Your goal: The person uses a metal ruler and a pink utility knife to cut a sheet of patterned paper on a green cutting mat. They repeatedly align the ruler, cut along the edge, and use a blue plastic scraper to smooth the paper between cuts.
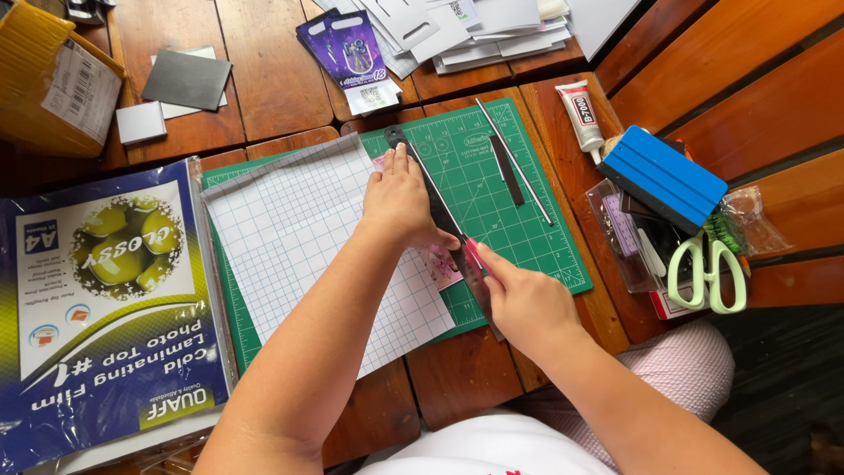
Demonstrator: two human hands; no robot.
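- Cutting mat: green, flat, printed with a pale grid, lying on the brown wooden slatted counter; the landmark for all that follows.
- Gridded sheet: white paper with fine blue squares, covering the mat's left part, its corners passing the mat's near edge.
- Ruler: long, dark and narrow, laid diagonally along the sheet's right edge on the mat.
- Left hand: flat, fingers extended, pressing the ruler down.
- Right hand: at the mat's near right, closed around a slim pink-tipped tool whose tip meets the ruler's edge.
- Small pink printed card: partly hidden beneath the ruler and hands.
- Two thin strips, one dark and one metallic: loose on the mat's bare right part.
- Glossy film package: blue and green, rectangular, left of the mat.
- Blue ridged block, glue tube, pale green scissors: right of the mat.
- Yellow box: far left, beyond the mat.
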